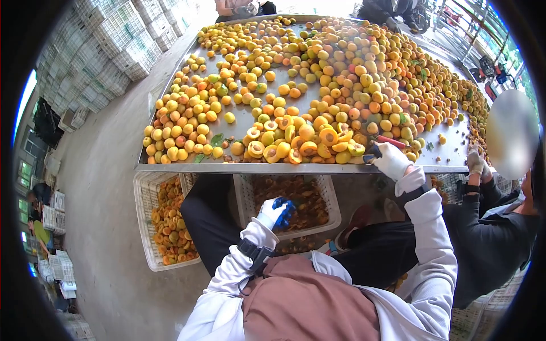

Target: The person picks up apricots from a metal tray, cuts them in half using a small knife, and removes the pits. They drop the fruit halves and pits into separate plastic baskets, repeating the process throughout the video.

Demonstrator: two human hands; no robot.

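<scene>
My left hand [275, 213], in a white glove with blue fingers, is held over a white crate [334, 211] of apricot pieces below the table edge. Its fingers are curled, and whatever they may hold is hidden. At the front edge of the metal table [239, 168], my right hand [392, 161], gloved alike, closes around a red-handled tool [391, 141]; its working end is not clear to see. Left of that hand lies a heap of halved apricots [328, 136], cut faces showing. Whole apricots [341, 74] spread across the tabletop behind them.
Another crate [149, 238] of apricot halves stands on the floor at left. On the right sits a co-worker, gloved hands [476, 161] at the table edge. Two people are at the far side. Stacked crates [108, 51] rise at the back left.
</scene>
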